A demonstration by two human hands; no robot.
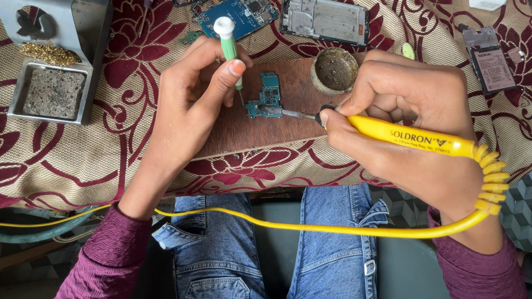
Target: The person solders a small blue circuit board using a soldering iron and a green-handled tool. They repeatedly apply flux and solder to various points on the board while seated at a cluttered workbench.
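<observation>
Left hand [188, 105] pinching a green-handled screwdriver [229, 47] upright on the small circuit board [266, 96] atop the wooden block [258, 128], right hand [404, 112] gripping the yellow soldering iron [406, 134], tip seemingly touching board edge: likely slipping, scorching components or fingertips.

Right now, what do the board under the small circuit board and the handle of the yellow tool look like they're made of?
The board looks like wood: matte brown, flat, with worn, stained patches. The soldering iron in the right hand has a glossy yellow handle, probably plastic, and a bare grey metal tip touching the small circuit board.
</observation>
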